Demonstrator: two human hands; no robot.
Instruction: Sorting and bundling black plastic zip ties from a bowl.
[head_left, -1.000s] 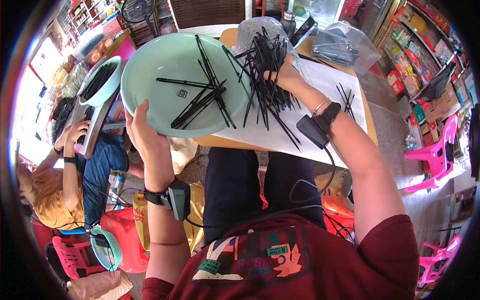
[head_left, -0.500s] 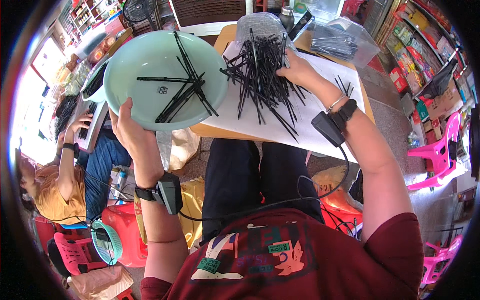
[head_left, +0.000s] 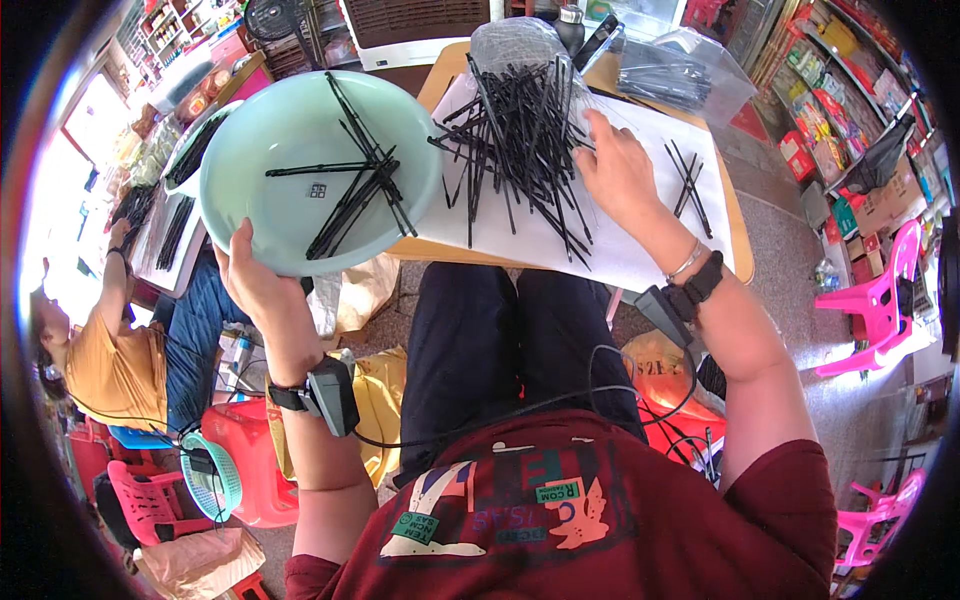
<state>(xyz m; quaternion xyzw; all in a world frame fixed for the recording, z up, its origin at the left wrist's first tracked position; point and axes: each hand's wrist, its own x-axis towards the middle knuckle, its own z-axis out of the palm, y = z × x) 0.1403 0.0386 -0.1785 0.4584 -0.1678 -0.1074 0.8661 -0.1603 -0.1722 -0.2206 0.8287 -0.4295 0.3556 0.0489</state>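
Note:
My left hand [head_left: 258, 283] grips the near rim of a pale green round basin [head_left: 300, 130], held tilted at the table's left edge. Several thin black sticks [head_left: 350, 195] lie inside the basin. My right hand [head_left: 617, 165] rests flat on a white sheet [head_left: 610, 235] on the wooden table, its fingers touching a large loose pile of black sticks [head_left: 520, 130]. A few more black sticks [head_left: 688, 182] lie apart to the right of that hand.
Clear plastic bags [head_left: 680, 75] of sticks sit at the table's far side. A second person in an orange shirt [head_left: 110, 365] works at another basin on the left. Pink plastic chairs [head_left: 870, 300] stand on the right; shelves of goods line the room.
The basin has stayed at the table's left edge in my left hand. My right hand has drawn back from the top of the stick pile to its right side.

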